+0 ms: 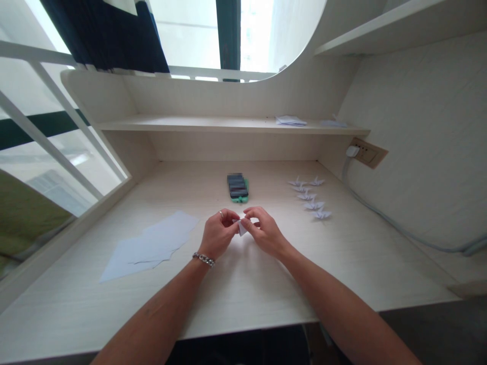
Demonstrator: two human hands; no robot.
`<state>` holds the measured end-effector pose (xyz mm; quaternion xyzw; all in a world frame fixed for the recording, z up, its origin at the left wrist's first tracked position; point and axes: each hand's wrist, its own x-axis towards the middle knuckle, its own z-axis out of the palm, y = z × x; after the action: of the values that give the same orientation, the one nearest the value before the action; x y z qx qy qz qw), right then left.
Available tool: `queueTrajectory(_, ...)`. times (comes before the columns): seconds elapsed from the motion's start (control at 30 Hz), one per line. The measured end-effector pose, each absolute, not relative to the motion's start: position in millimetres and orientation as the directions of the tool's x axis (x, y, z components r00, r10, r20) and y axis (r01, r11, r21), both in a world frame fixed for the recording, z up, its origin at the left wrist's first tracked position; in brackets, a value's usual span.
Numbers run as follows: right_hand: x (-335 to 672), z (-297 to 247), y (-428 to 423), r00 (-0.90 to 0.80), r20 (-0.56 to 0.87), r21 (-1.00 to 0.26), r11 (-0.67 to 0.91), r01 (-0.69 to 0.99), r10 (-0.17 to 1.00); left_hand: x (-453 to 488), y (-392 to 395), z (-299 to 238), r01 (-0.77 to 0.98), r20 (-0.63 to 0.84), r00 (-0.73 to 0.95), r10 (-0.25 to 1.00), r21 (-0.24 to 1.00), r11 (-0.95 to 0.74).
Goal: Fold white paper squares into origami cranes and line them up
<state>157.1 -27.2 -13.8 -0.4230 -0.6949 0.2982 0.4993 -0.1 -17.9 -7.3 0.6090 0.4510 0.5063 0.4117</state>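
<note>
The left hand and right hand both pinch the small folded paper between their fingers over the desk, so the crease is probably best pressed firmly with the edges aligned.

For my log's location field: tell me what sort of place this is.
Probably a home or dorm study nook: a pale built-in desk by a window, a shelf above it, a wall socket. Left hand and right hand pinch a folded paper.
</note>
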Motion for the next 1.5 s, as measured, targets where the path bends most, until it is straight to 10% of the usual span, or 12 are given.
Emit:
queueTrajectory(0.17, 156.4, -12.9, -28.3, -0.099, 0.467, -0.825, 0.473, 0.308, 0.879, -0.4, -19.1, -7.9, 0.242, 0.320, 0.001, 0.947, 0.919, -0.311)
queueTrajectory(0.47, 158.6, -10.3, -28.3, -0.023, 0.498, -0.809, 0.474, 0.348, 0.867, 1.6, -13.4, -3.8, -0.142, 0.085, -0.106, 0.991, 0.985, -0.099)
queueTrajectory(0.83, 156.6, -11.7, -31.0, -0.218, 0.467, -0.802, 0.514, 0.305, 0.857, -1.5, -13.2, -9.4, 0.004, 0.262, 0.193, 0.946, 0.963, -0.268)
queueTrajectory(1.5, 153.4, -12.6, -36.2, -0.202, 0.481, -0.626, 0.496, 0.602, 0.853, -0.4, -18.8, -10.6, 0.294, 0.262, 0.019, 0.965, 0.921, -0.256)
